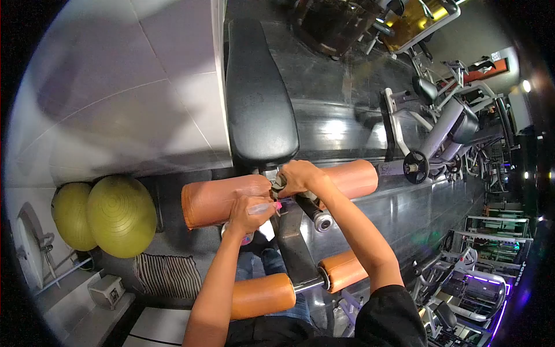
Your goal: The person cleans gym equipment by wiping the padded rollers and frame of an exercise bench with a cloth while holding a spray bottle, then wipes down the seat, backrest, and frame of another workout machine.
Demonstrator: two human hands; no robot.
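My right hand [302, 176] is closed on a crumpled grey-green cloth [278, 184], pressed near the inner ends of the upper foam rollers. My left hand [250, 214] is wrapped round what looks like a spray bottle [277, 206] with a pink nozzle; most of its body is hidden by the fingers. Just behind the hands lie an orange-brown left roller [217, 199] and a matching right roller [352, 178]. Between them runs the dark metal frame [295, 237] of the bench, with a round-ended metal post [324, 222] beside it. Beyond is the black padded seat [260, 110].
Two lower orange rollers, left [263, 295] and right [344, 270], sit close to my body. Yellow-green exercise balls [122, 217] and a striped mat [167, 276] are at left, below a tiled wall [133, 110]. Gym machines [445, 133] stand at right.
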